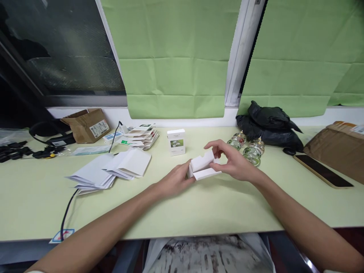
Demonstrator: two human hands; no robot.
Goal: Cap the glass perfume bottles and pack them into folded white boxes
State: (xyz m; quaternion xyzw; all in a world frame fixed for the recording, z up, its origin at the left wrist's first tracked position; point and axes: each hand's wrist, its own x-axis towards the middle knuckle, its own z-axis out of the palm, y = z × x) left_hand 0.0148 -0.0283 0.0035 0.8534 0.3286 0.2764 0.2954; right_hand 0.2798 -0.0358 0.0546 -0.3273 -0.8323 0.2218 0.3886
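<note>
A small white cardboard box with raised flaps is held between both hands above the table. My left hand grips its left end, fingers partly behind the box. My right hand pinches the right end, thumb at the near flap and fingers at the far side. What lies inside the box does not show. Just behind, a finished-looking white box with a green flower picture stands upright on the table. Clear glass-like ornaments lie to the right, beyond my right hand.
Flat folded white cartons and a stack of printed cartons lie left. A black cable runs over the table edge. Brown boxes stand at both sides. Black plastic bags and a phone are on the right.
</note>
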